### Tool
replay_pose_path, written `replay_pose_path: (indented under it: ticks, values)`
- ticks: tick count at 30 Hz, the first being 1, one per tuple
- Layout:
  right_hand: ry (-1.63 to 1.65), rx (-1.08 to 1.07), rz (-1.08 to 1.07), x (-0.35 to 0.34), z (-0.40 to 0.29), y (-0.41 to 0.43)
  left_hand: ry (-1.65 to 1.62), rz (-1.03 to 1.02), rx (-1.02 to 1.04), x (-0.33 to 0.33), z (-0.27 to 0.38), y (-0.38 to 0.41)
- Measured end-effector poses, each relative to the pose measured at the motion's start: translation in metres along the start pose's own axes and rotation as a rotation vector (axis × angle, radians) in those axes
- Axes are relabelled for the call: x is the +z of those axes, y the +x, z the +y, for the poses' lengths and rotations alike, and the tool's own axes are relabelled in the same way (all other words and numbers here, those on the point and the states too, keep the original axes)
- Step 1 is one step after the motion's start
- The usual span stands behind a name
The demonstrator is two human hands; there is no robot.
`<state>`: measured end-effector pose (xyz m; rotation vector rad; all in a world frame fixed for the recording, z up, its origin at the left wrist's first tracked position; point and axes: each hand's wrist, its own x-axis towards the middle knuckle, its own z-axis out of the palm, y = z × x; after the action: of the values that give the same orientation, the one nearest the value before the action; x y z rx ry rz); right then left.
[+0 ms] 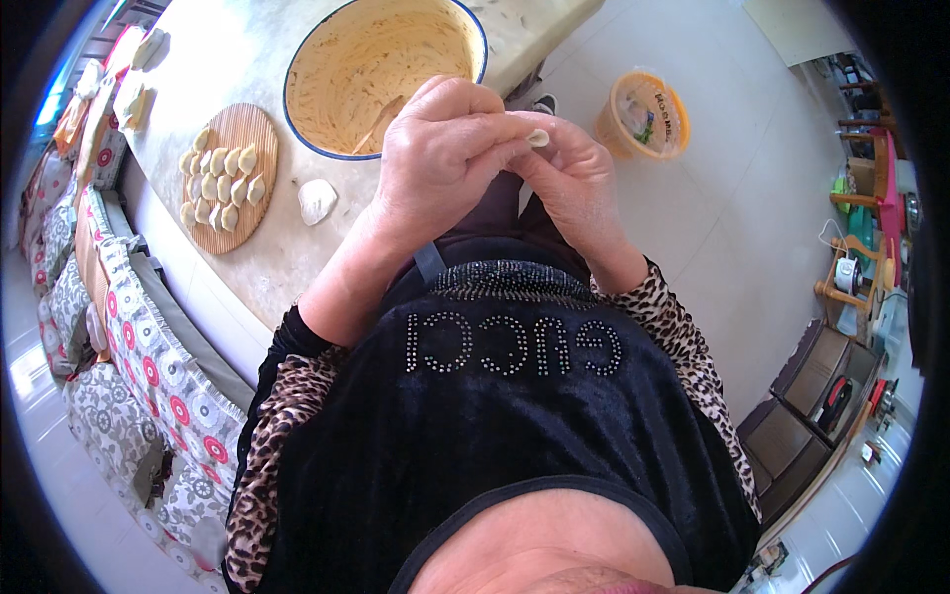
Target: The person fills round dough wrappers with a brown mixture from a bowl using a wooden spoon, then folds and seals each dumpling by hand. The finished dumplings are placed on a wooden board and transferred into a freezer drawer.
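My left hand (pixel 449 152) and my right hand (pixel 568 178) meet in front of me, their fingers pinching a small folded dumpling (pixel 537 138) whose pale dough edge shows between them. Most of it is hidden by the fingers. Just beyond my left hand stands a large blue-rimmed enamel basin (pixel 319 82), its inside smeared with filling, with a wooden utensil (pixel 378 125) leaning in it. A single flat dough wrapper (pixel 318 201) lies on the table to the left. Farther left, several shaped dumplings (pixel 224 188) sit in rows on an oval ribbed wooden board (pixel 260 137).
The pale tabletop (pixel 286 260) spans the upper left. A yellow plastic bucket (pixel 644 115) with a liner and waste stands on the tiled floor at the right. A sofa with patterned covers (pixel 148 349) runs along the left; shelves and drawers (pixel 787 438) line the right.
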<state>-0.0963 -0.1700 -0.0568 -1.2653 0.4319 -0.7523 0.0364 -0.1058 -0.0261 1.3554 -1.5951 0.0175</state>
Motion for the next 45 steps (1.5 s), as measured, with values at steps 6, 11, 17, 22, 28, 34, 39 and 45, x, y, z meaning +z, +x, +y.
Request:
replay_pose_path:
  ticks: [6,11,17,22,28,34,39,45]
  values:
    - [0.133,0.086,-0.031,0.005,-0.005,-0.002,0.036,0.062,0.051,0.002,-0.001,0.001]
    - [0.124,0.069,0.011,0.007,-0.007,-0.003,0.063,0.111,0.046,0.001,0.004,0.004]
    - [0.052,0.061,0.007,0.006,-0.005,-0.005,0.043,-0.029,0.039,-0.008,0.010,0.005]
    - [0.054,0.074,0.003,0.009,-0.008,-0.005,0.034,-0.047,-0.063,-0.006,0.008,0.000]
    - [0.046,0.099,-0.021,0.009,-0.011,-0.006,-0.055,0.036,0.007,-0.003,0.007,0.004]
    - [0.033,0.099,-0.045,0.014,-0.017,-0.006,-0.144,-0.168,0.037,-0.007,0.000,0.000]
    - [0.188,0.211,-0.097,0.014,-0.018,-0.006,-0.101,-0.117,0.012,-0.007,0.005,-0.001]
    - [0.276,0.228,-0.044,0.012,-0.016,-0.006,-0.261,0.170,-0.081,0.006,0.007,-0.004]
